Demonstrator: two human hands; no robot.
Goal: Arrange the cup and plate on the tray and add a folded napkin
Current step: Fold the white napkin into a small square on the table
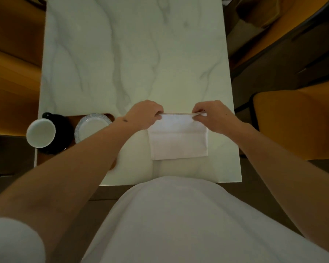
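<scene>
A white napkin [178,142] lies on the marble table near its front edge, partly folded, with its far edge lifted. My left hand [143,115] pinches the far left corner and my right hand [210,115] pinches the far right corner. To the left, a brown tray [72,118] holds a black cup [46,132] with a white inside and a small white plate [92,127] with a patterned rim. My left forearm crosses over the tray's near right part and hides it.
The white marble table [133,54] stretches away from me. Orange chairs stand at the right [296,126] and an orange bench at the left [11,73]. The table's front edge meets my white shirt.
</scene>
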